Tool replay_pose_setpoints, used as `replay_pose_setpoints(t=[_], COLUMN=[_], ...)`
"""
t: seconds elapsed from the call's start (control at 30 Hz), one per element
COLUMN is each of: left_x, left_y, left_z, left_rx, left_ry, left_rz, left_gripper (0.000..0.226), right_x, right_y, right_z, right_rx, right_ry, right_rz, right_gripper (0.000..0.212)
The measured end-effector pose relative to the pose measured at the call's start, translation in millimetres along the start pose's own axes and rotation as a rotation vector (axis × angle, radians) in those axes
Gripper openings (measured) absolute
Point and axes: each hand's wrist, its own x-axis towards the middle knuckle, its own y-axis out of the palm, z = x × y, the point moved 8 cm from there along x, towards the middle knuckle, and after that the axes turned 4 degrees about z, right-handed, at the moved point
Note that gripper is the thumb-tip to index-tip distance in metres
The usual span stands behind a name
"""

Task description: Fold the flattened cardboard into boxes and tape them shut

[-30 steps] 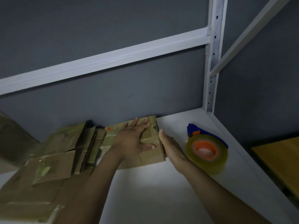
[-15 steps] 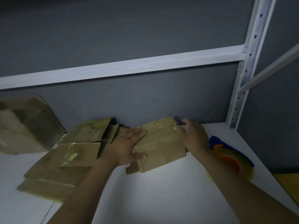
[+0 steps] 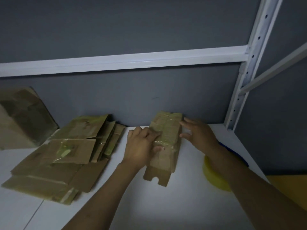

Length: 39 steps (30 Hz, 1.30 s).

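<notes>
A flattened brown cardboard piece (image 3: 164, 146) with old clear tape on it lies lengthwise on the white shelf (image 3: 166, 205), its far end near the grey wall. My left hand (image 3: 141, 146) grips its left edge, fingers on top and thumb against the tape. My right hand (image 3: 197, 135) hovers at its right edge with fingers spread, just touching or barely off it. A tape dispenser with a yellowish roll (image 3: 214, 176) and blue handle (image 3: 235, 153) sits to the right, mostly hidden by my right forearm.
A pile of several flattened cardboard pieces (image 3: 66, 155) lies to the left. A larger cardboard box (image 3: 25, 117) stands at the far left against the wall. White shelf uprights (image 3: 245, 77) rise at the right; a yellow surface (image 3: 292, 185) lies beyond the shelf edge.
The cardboard piece has turned from lying crosswise to lengthwise and shifted right, away from the pile. My right hand has come off its far corner and opened beside it.
</notes>
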Motion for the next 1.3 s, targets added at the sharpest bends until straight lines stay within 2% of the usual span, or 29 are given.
replay_pose_setpoints(t=[0.07,0.17,0.27,0.37,0.43,0.5,0.53,0.67,0.73,0.77,0.8,0.83,0.9,1.0,1.1,1.17,1.23,1.3], left_x=[7,15,22,23,19,14,14,17,18,17,16,14,9,1,-1,1,6,10], left_y=[9,17,21,20,11,2,-1,11,20,20,18,17,10,-2,-22,-40,-45,-46], left_z=[-8,-12,-19,-34,-51,-73,-83,-110,-114,-114,-111,-106,-96,-91,-90,-84,-83,-86], left_rx=[-0.002,-0.042,-0.007,0.042,-0.065,-0.228,-0.307,-0.561,-0.676,-0.782,-0.886,-0.972,-1.082,-1.227,-1.296,-1.265,-1.344,-1.508], left_ry=[-0.055,-0.156,-0.165,-0.133,-0.087,-0.022,0.000,-0.145,-0.213,-0.237,-0.264,-0.300,-0.349,-0.325,-0.298,-0.360,-0.431,-0.496], left_rz=[-0.014,0.000,-0.012,-0.081,-0.191,-0.261,-0.240,0.084,0.212,0.242,0.235,0.212,0.130,0.028,-0.005,-0.007,0.105,0.221], left_gripper=[0.048,0.045,0.045,0.050,0.051,0.041,0.041,0.058,0.041,0.027,0.024,0.029,0.042,0.057,0.044,0.031,0.048,0.052], right_x=[-24,-77,-117,-130,-130,-127,-127,-131,-131,-130,-127,-122,-105,-86,-85,-86,-87,-86], right_y=[3,4,7,10,6,1,-2,-30,-50,-61,-71,-78,-83,-79,-86,-89,-89,-88], right_z=[-21,-63,-102,-120,-120,-115,-110,-84,-67,-58,-52,-49,-43,-25,-16,-11,-6,-2], right_rx=[-0.006,0.016,0.042,0.037,0.047,0.051,0.078,0.342,0.432,0.454,0.475,0.491,0.520,0.782,0.892,0.898,0.865,0.804], right_ry=[0.137,0.354,0.593,0.677,0.648,0.583,0.552,0.431,0.371,0.342,0.314,0.290,0.232,0.078,-0.037,-0.088,-0.119,-0.139], right_rz=[0.023,-0.047,-0.038,0.045,0.034,-0.002,-0.047,-0.335,-0.455,-0.502,-0.526,-0.510,-0.362,-0.108,-0.124,-0.132,-0.123,-0.118], right_gripper=[0.058,0.058,0.056,0.031,0.017,0.016,0.020,0.027,0.027,0.028,0.030,0.034,0.047,0.076,0.083,0.086,0.089,0.087])
